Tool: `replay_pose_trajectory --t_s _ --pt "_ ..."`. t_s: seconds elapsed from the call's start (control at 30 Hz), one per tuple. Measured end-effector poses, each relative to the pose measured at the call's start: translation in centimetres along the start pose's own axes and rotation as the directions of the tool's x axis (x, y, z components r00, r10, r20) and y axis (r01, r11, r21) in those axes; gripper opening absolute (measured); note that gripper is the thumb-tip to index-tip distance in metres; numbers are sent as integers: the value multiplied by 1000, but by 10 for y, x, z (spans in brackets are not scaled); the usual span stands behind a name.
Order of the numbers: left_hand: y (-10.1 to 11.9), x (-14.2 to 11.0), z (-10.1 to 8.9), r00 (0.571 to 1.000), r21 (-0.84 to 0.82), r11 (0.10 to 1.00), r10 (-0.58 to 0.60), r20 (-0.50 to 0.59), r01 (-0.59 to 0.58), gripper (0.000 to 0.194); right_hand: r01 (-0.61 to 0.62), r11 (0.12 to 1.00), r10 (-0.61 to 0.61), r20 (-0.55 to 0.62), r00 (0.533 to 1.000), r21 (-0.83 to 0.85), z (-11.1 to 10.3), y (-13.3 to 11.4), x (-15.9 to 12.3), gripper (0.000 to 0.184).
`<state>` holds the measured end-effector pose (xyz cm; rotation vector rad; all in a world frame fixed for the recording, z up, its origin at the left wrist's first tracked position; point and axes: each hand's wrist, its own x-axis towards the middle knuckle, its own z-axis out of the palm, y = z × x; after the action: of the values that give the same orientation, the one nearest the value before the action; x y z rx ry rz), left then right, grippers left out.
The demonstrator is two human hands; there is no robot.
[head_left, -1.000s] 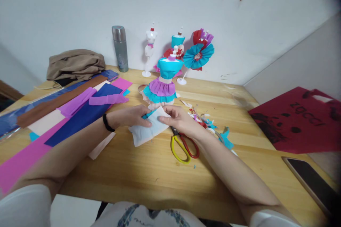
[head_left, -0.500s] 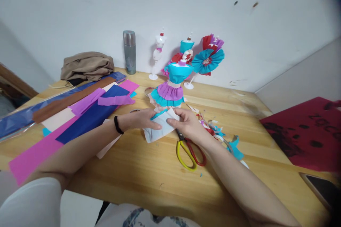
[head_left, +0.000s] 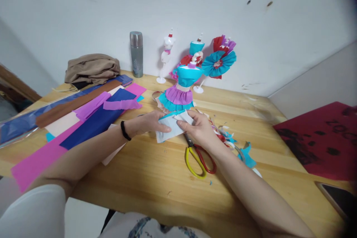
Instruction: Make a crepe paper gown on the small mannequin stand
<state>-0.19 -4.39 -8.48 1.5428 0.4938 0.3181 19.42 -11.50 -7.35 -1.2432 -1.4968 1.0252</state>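
Both hands meet at the middle of the wooden table [head_left: 156, 178] over a small white paper piece [head_left: 172, 129] with a teal strip along its far edge. My left hand [head_left: 149, 122], a black band on its wrist, pinches the piece's left side. My right hand [head_left: 198, 127] pinches its right side, fingers closed on the paper. Just behind the hands stands a small mannequin [head_left: 181, 89] in a teal top and a purple and teal ruffled skirt. Scissors [head_left: 198, 156] with one yellow and one red handle lie under my right wrist.
Long crepe paper sheets [head_left: 83, 119] in blue, pink, purple, brown and white lie at the left. A folded tan cloth [head_left: 92, 67] and a metal flask [head_left: 136, 54] stand at the back, beside more dressed mannequins [head_left: 214, 59]. Paper scraps [head_left: 234, 143], a red bag [head_left: 323, 137] and a phone [head_left: 338, 199] are at the right.
Both hands have folded the white paper piece smaller and shifted it a little toward the mannequin. The camera has turned left and down.
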Motion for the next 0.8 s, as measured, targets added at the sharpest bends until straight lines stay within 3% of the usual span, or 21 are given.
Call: replay_pose_trajectory --t_s 0.17,0.33,0.53,0.63,0.8 --pt "8 -2 -5 999 38 999 19 29 -20 26 50 998 -52 -68 996 -41 -1 2 -2 21" --pt "16 -6 -15 999 94 994 -47 -13 48 30 69 996 -75 -99 992 -64 -1 3 -2 20" --pt "13 -6 -22 995 162 981 -104 -4 104 26 -16 999 17 -43 999 36 -1 -5 -2 27" --pt "13 -6 -23 993 197 973 -120 -8 119 23 -43 997 47 -74 996 57 -2 -9 -3 27" --pt "23 -13 -26 991 126 984 -121 -64 128 26 -41 999 44 -99 994 36 -4 -11 -4 27"
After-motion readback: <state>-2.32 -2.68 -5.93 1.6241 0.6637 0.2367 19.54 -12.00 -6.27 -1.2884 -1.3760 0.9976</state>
